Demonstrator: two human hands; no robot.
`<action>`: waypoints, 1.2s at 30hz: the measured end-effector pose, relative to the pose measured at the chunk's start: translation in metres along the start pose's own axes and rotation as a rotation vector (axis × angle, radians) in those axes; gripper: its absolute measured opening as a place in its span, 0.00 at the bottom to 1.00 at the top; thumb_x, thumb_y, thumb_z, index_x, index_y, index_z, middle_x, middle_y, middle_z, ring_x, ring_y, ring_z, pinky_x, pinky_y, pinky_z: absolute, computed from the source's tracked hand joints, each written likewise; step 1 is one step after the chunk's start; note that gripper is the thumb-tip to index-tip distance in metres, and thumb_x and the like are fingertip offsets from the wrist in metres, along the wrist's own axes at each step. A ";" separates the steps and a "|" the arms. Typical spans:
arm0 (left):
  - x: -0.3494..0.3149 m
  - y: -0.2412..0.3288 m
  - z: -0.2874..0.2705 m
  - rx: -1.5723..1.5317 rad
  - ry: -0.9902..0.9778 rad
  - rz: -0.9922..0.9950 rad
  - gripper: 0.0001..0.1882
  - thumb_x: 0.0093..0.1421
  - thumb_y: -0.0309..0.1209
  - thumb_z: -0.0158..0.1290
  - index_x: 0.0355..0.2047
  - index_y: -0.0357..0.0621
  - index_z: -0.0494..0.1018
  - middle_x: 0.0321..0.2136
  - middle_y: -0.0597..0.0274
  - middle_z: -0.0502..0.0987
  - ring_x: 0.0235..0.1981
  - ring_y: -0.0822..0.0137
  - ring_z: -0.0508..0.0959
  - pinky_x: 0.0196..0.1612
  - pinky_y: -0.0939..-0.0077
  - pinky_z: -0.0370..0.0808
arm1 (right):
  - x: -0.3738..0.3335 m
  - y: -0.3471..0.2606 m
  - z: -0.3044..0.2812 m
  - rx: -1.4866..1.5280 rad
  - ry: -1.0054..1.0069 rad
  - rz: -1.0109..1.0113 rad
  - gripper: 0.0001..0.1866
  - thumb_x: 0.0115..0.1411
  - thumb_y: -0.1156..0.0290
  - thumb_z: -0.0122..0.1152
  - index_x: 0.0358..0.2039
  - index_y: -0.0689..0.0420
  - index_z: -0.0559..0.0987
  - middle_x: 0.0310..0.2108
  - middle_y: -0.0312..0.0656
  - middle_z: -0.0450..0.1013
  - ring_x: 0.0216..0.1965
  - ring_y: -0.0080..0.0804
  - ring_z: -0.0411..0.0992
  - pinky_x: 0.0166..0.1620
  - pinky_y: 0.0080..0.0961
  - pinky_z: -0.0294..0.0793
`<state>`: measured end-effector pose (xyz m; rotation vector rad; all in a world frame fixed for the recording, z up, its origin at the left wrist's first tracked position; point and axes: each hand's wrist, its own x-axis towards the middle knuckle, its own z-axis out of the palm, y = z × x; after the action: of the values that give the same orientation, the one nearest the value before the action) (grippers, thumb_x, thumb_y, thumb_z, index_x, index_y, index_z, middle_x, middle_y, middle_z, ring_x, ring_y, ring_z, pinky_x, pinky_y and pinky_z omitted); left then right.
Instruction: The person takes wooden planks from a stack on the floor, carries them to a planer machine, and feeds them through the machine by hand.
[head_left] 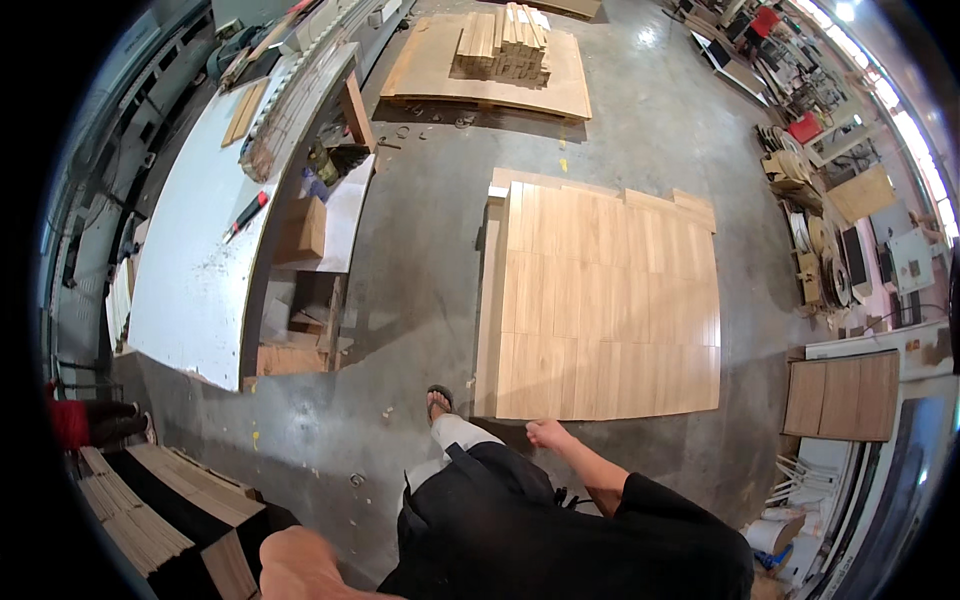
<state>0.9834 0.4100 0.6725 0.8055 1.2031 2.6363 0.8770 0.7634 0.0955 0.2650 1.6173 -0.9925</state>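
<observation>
One right hand (546, 434), fingers curled in, seemingly empty, near one board stack (610, 300); one blurred left hand (298, 556), grip indiscernible.

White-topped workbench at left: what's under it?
A brown box and a white board show at its right side; whatever lies deeper under the workbench is covered by its top.

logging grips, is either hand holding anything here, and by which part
The right hand, curled near the wood-grain boards, shows nothing held. For the blurred left hand, it cannot be told.
</observation>
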 end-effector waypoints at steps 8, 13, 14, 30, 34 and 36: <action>0.018 0.006 -0.050 -0.467 -0.004 0.148 0.58 0.58 0.74 0.38 0.71 0.37 0.43 0.66 0.22 0.46 0.66 0.23 0.51 0.62 0.27 0.53 | 0.045 -0.185 0.030 0.116 0.152 -0.221 0.15 0.65 0.58 0.55 0.40 0.58 0.79 0.36 0.35 0.77 0.34 0.21 0.73 0.38 0.21 0.73; 0.038 0.044 -0.115 -0.536 -0.084 -0.040 0.53 0.59 0.70 0.42 0.73 0.52 0.40 0.69 0.29 0.43 0.68 0.29 0.51 0.59 0.24 0.56 | 0.055 -0.190 0.035 0.315 0.245 -0.195 0.15 0.65 0.58 0.55 0.40 0.58 0.78 0.37 0.35 0.77 0.35 0.21 0.73 0.38 0.21 0.73; 0.043 0.056 -0.136 -0.478 -0.152 -0.021 0.53 0.59 0.70 0.42 0.73 0.53 0.40 0.69 0.29 0.43 0.68 0.32 0.52 0.59 0.23 0.55 | 0.063 -0.185 0.038 0.307 0.246 -0.183 0.15 0.65 0.58 0.55 0.40 0.58 0.78 0.36 0.35 0.77 0.34 0.21 0.73 0.37 0.21 0.73; -0.059 0.073 -0.618 0.168 1.392 -0.303 0.17 0.67 0.35 0.52 0.50 0.36 0.73 0.40 0.60 0.80 0.40 0.71 0.78 0.46 0.76 0.74 | 0.141 -0.342 0.091 0.298 0.229 0.045 0.16 0.65 0.56 0.57 0.27 0.55 0.76 0.20 0.34 0.70 0.20 0.26 0.67 0.23 0.25 0.65; -0.063 0.129 -0.679 0.771 1.481 -0.237 0.17 0.65 0.35 0.55 0.47 0.34 0.76 0.36 0.62 0.80 0.37 0.73 0.78 0.42 0.78 0.74 | 0.202 -0.468 0.064 0.440 0.138 -0.195 0.12 0.66 0.61 0.58 0.39 0.57 0.76 0.30 0.35 0.75 0.27 0.25 0.72 0.29 0.21 0.72; -0.061 0.161 -0.710 1.046 1.509 -0.265 0.17 0.63 0.34 0.56 0.46 0.34 0.76 0.36 0.61 0.81 0.36 0.73 0.78 0.41 0.78 0.75 | 0.218 -0.532 0.061 0.445 0.229 -0.197 0.11 0.66 0.63 0.56 0.41 0.58 0.76 0.33 0.39 0.77 0.29 0.26 0.74 0.31 0.21 0.74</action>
<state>0.6806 -0.1888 0.3833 -1.5850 2.6453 1.9086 0.5088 0.3198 0.1449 0.5447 1.6327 -1.5199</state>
